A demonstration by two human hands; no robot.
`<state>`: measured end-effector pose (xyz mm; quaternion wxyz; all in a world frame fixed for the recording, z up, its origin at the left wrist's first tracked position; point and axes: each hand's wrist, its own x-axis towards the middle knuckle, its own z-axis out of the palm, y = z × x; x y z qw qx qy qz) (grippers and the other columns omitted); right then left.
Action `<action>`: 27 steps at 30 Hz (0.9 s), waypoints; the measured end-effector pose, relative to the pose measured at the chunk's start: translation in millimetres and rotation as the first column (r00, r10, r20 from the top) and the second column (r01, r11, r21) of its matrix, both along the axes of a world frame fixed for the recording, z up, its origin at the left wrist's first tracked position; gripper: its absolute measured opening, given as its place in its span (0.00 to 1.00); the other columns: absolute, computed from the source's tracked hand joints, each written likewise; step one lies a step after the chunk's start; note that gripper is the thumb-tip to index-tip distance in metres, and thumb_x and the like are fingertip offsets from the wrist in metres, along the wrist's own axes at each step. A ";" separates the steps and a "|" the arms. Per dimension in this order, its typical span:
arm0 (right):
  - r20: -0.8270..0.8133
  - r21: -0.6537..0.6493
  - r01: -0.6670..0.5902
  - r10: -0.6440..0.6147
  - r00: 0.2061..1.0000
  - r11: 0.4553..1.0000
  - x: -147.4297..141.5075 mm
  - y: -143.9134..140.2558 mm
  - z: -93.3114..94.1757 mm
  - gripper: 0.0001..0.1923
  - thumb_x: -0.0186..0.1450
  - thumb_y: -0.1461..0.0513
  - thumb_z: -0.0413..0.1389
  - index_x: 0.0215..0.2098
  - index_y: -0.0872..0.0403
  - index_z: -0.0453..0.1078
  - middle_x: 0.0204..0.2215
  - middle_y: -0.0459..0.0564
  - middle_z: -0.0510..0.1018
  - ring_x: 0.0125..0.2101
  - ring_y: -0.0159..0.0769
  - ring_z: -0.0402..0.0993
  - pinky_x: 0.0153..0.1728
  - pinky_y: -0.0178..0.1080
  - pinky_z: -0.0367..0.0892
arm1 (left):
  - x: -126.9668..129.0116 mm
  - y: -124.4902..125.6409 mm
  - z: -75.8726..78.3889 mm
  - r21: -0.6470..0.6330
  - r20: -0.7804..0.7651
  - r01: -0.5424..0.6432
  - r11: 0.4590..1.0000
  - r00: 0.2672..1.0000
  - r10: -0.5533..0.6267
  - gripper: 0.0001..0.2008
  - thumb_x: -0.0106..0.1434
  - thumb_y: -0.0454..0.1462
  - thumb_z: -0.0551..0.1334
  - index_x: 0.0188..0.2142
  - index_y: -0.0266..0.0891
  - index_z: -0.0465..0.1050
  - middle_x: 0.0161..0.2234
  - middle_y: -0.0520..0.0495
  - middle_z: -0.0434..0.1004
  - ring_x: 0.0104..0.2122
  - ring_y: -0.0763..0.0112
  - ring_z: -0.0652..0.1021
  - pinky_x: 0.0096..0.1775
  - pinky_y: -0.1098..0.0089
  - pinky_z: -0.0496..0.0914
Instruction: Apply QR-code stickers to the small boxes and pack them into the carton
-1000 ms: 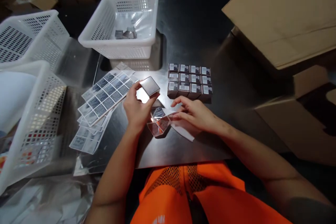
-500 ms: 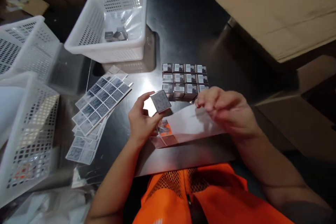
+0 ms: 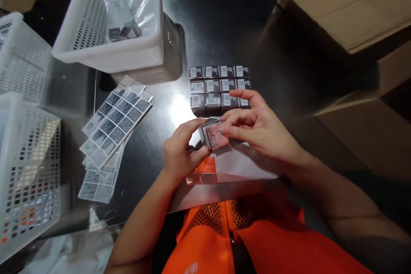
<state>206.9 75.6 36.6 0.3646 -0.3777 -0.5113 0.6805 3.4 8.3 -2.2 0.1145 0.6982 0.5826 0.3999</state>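
- Left hand [image 3: 181, 154] grips a small box [image 3: 214, 136] from its left side, thumb and fingers closed on it, just above the dark table [image 3: 224, 30].
- Right hand [image 3: 260, 126] has come in since half a second ago; then it hung loosely closed to the right, apart from the box. Now its fingertips [image 3: 226, 130] are pinched on the box's right edge, over a reddish patterned face.
- That face was grey and tilted upward before; it now reads reddish and turns toward the camera. Whether that is a sticker or a reflection, cannot tell.
- Box sits lower and further right than before, just in front of the block of small boxes [image 3: 219, 87], near but not touching.
- White sheet [image 3: 244, 165] lies flat on the table under both hands, with an orange reflection beside the left wrist.
- Label sheets [image 3: 112, 124] stay fanned out at left, well apart from the hands.
- White basket [image 3: 112, 21] at top left holds a few grey boxes [image 3: 125, 32] on clear plastic.
- More white baskets [image 3: 25, 145] along the left edge; cardboard cartons [image 3: 346, 4] at right.
- View has shifted: everything sits lower and more to the left than before.
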 end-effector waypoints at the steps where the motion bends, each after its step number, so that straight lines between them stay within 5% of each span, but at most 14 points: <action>1: -0.006 -0.008 0.008 -0.008 1.000 1.000 -1.4 -0.8 -1.1 0.37 0.58 0.57 0.72 0.58 0.46 0.57 0.26 0.37 0.79 0.37 0.36 0.80 0.39 0.38 0.74 | 1.1 -0.2 0.4 0.010 0.002 -0.010 1.000 1.000 0.010 0.23 0.58 0.36 0.71 0.54 0.42 0.75 0.47 0.46 0.84 0.38 0.66 0.84 0.33 0.72 0.77; 27: 0.035 -0.048 0.041 -0.039 0.999 0.998 -6.0 -1.3 -2.6 0.35 0.56 0.55 0.73 0.53 0.47 0.59 0.28 0.38 0.79 0.30 0.34 0.81 0.36 0.39 0.76 | 4.5 -2.5 6.4 0.083 -0.060 -0.014 0.996 0.998 0.019 0.22 0.58 0.33 0.69 0.52 0.40 0.75 0.48 0.46 0.85 0.40 0.68 0.84 0.29 0.76 0.74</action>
